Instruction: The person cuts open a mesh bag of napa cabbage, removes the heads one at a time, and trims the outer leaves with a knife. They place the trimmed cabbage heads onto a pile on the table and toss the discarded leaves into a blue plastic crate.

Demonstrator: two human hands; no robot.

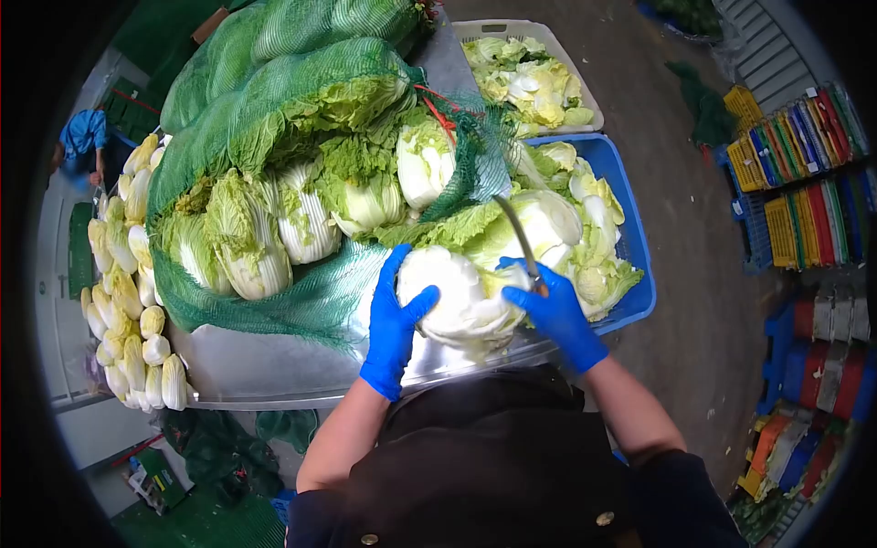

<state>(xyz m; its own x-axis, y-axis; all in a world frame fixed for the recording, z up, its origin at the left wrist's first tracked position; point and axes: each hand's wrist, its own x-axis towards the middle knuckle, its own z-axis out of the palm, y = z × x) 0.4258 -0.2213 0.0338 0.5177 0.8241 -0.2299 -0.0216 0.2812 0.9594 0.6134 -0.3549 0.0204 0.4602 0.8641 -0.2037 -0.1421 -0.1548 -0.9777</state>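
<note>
My left hand (393,315), in a blue glove, grips the left side of a pale napa cabbage (449,297) near the table's front edge. Its white base faces up. In my right hand (555,315), also gloved in blue, is a knife (519,230) with a curved blade pointing up and away. That hand's thumb rests against the cabbage's right side. Just beyond lie loose green outer leaves (466,226). To the left, several whole napa cabbages (247,242) lie in an opened green mesh bag (333,283).
A blue crate (650,274) of trimmed leaves stands at the table's right, with a white crate (596,114) of leaves behind. Trimmed cabbages (132,365) are piled at the left end of the metal table (265,365). Another person (84,137) is at far left. Stacked crates (808,219) stand right.
</note>
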